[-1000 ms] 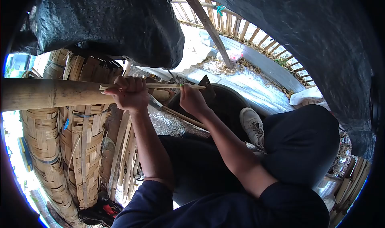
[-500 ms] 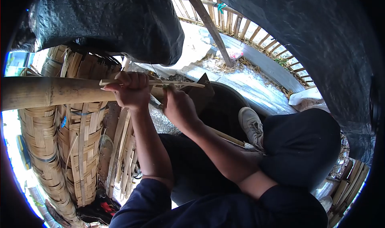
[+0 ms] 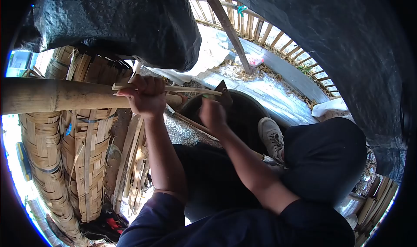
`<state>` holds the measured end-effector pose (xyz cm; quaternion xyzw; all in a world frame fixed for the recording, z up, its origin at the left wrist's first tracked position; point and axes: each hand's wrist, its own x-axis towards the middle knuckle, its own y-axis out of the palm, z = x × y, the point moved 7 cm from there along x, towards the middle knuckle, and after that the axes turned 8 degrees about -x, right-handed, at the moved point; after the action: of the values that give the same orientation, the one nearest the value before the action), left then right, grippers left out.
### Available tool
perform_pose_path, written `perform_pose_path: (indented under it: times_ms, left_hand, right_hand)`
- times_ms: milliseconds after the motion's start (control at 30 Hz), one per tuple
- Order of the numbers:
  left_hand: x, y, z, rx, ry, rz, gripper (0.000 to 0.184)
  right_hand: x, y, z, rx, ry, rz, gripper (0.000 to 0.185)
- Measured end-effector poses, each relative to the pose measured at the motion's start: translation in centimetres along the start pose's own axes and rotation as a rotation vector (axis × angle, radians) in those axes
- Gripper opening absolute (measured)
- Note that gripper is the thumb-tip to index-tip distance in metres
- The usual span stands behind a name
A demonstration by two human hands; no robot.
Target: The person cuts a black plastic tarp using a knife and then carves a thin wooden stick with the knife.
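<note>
My left hand is closed around a thin pale bamboo strip, just above the end part of a thick bamboo pole. The strip runs right from the fist, its far end close to a dark, pointed flat piece. Below that far end is my right hand, closed and blurred by motion. A small greenish bit shows at its top, but what it grips is not clear. Whether the right hand touches the strip cannot be made out.
Tall woven bamboo baskets stand at the left, beside upright bamboo slats. A black round rim lies beyond my shoe. Black plastic sheeting hangs overhead, near a slanted wooden post and bamboo fence.
My right hand has moved right along the strip, away from my left hand, towards the strip's far end. The left hand keeps its hold and has shifted very slightly right.
</note>
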<state>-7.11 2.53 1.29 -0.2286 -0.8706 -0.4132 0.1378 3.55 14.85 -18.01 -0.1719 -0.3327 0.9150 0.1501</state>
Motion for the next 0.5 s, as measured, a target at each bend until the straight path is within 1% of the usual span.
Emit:
perform_pose_path:
  times_ms: [33, 67, 100, 133, 167, 233, 267, 333, 367, 433, 467, 500]
  left_hand:
    - [0.0, -0.2, -0.2, 0.008, 0.007, -0.017, 0.062]
    - [0.1, -0.1, -0.2, 0.006, 0.010, -0.012, 0.062]
    - [0.3, 0.2, 0.0, -0.008, 0.007, 0.034, 0.062]
    - [0.2, 0.6, 0.2, -0.022, 0.000, 0.070, 0.062]
    - [0.1, 0.5, 0.4, -0.021, -0.005, 0.057, 0.062]
    - [0.3, 0.8, 0.6, 0.067, 0.014, -0.028, 0.062]
    - [0.3, 1.1, 0.6, 0.060, 0.005, -0.063, 0.062]
    - [0.5, 1.1, 0.7, 0.062, 0.008, -0.061, 0.062]
    - [0.6, 1.1, 0.8, 0.064, 0.013, -0.058, 0.061]
    - [0.5, 1.0, 0.6, 0.066, 0.020, -0.045, 0.061]
    - [0.6, 1.1, 0.6, 0.070, 0.029, -0.033, 0.061]
    - [0.6, 1.3, 0.6, 0.066, 0.035, -0.026, 0.061]
  right_hand:
    - [0.1, 1.2, -4.5, -0.120, 0.160, 0.031, 0.018]
    - [0.0, 0.7, -5.1, -0.120, 0.158, 0.025, 0.018]
    - [0.0, 0.3, -5.1, -0.137, 0.111, 0.023, 0.021]
    - [-0.3, -0.5, -4.3, -0.158, 0.069, 0.030, 0.024]
    - [-0.7, -0.4, -3.1, -0.162, 0.074, 0.042, 0.024]
    - [-1.1, -3.5, 4.4, 0.042, -0.062, -0.022, 0.024]
    - [-1.0, -4.3, 5.3, 0.041, -0.062, -0.020, 0.024]
    - [-0.9, -5.5, 7.3, 0.110, -0.221, -0.037, 0.022]
    - [-0.5, -4.0, 5.5, 0.110, -0.221, -0.041, 0.022]
    - [1.1, 0.6, -1.8, -0.046, -0.095, -0.113, 0.022]
    - [1.1, 1.1, -3.6, -0.048, -0.101, -0.122, 0.022]
    - [0.8, 1.0, -5.1, -0.072, 0.011, -0.073, 0.022]
